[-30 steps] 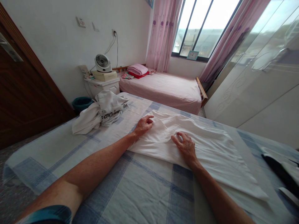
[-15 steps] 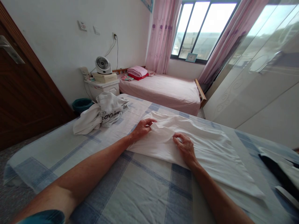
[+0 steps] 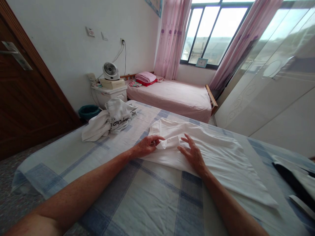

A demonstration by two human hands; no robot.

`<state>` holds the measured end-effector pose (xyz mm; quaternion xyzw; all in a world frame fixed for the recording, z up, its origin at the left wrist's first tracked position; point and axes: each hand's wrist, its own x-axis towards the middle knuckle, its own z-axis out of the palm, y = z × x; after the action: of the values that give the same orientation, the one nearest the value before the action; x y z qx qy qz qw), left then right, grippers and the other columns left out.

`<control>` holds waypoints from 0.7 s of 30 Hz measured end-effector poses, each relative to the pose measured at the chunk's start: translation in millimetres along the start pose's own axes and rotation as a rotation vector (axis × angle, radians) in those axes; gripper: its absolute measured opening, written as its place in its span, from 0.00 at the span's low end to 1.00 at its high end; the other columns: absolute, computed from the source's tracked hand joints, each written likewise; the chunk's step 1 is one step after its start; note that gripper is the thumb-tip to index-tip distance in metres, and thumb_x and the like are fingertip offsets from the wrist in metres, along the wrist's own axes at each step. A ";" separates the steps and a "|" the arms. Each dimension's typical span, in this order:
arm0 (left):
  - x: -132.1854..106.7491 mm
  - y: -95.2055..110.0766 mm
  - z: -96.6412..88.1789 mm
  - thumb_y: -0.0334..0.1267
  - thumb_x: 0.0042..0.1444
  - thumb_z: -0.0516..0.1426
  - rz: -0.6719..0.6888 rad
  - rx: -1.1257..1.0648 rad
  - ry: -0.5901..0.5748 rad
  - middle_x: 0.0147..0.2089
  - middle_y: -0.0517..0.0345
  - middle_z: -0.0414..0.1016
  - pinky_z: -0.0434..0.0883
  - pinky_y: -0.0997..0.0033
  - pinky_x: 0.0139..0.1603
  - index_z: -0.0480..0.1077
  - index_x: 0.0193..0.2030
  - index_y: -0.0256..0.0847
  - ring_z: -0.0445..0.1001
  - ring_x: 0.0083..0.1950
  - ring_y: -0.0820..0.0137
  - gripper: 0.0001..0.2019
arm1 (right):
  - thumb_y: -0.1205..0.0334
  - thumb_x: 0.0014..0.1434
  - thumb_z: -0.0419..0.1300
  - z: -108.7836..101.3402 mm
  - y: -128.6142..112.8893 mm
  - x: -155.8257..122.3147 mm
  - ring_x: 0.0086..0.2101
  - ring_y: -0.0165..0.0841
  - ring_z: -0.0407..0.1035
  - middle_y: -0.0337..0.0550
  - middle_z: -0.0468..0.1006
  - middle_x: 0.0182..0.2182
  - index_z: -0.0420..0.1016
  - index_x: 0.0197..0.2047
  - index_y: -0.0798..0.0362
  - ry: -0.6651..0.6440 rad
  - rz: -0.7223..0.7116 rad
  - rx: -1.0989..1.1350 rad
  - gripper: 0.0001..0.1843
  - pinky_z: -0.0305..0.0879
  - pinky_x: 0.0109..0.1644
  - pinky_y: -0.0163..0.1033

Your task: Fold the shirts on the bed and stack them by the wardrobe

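Observation:
A white shirt [image 3: 221, 157] lies spread on a blue-and-white checked cloth [image 3: 145, 203], its long side running off to the right. Part of it, perhaps a sleeve, is turned back between my hands. My left hand [image 3: 145, 146] pinches the left end of this turned-back part between thumb and fingers. Over its right end, my right hand [image 3: 193, 154] has thumb and fingers apart, with the fingertips at or just above the fabric. To the left, a crumpled white garment with black lettering [image 3: 110, 118] lies in a heap.
Black and white clothing [image 3: 295, 180] lies at the right edge. Beyond the checked surface are a pink bed [image 3: 172, 95], a white bedside cabinet [image 3: 110, 93] bearing a fan [image 3: 110, 70], and a teal bin [image 3: 88, 112]. A glossy wardrobe [image 3: 275, 95] stands right; a brown door [image 3: 27, 98] left.
My left hand has come toward me and slightly left, drawing the turned-back fabric with it. My right hand has spread its fingers from a closed pinch. The view has shifted slightly.

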<state>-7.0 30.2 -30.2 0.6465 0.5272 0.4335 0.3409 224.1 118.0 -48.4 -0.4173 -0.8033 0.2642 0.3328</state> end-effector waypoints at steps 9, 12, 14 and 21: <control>-6.2 4.4 -1.0 0.23 0.44 0.53 0.163 0.363 -0.058 0.41 0.57 0.72 0.67 0.74 0.43 0.74 0.49 0.42 0.69 0.38 0.71 0.24 | 0.66 0.52 0.53 6.0 1.2 -0.4 0.60 0.42 0.57 0.51 0.59 0.63 0.53 0.66 0.48 -0.046 -0.198 -0.218 0.37 0.58 0.58 0.53; -6.1 5.5 -1.1 0.20 0.41 0.51 0.261 0.429 -0.117 0.41 0.57 0.74 0.66 0.72 0.49 0.76 0.38 0.42 0.70 0.44 0.69 0.21 | 0.69 0.51 0.51 6.0 1.3 -2.8 0.62 0.43 0.53 0.52 0.52 0.66 0.53 0.66 0.47 -0.066 -0.229 -0.306 0.38 0.59 0.57 0.55; -6.0 5.3 -1.5 0.19 0.40 0.51 0.325 0.474 -0.160 0.41 0.57 0.75 0.65 0.71 0.52 0.75 0.33 0.42 0.70 0.47 0.68 0.19 | 0.70 0.51 0.50 4.8 0.0 -4.2 0.62 0.43 0.53 0.52 0.53 0.66 0.59 0.63 0.47 -0.074 -0.253 -0.342 0.35 0.60 0.56 0.55; -6.9 4.1 -0.6 0.20 0.46 0.52 0.426 0.566 -0.207 0.39 0.59 0.77 0.64 0.73 0.52 0.75 0.31 0.44 0.71 0.45 0.69 0.16 | 0.57 0.60 0.53 1.5 -10.0 -7.6 0.58 0.43 0.59 0.53 0.51 0.66 0.61 0.62 0.46 -0.055 -0.311 -0.372 0.26 0.59 0.55 0.54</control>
<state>-6.5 22.5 -27.7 0.8509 0.4424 0.2642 0.1021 221.4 106.2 -44.7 -0.3351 -0.9015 0.0686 0.2650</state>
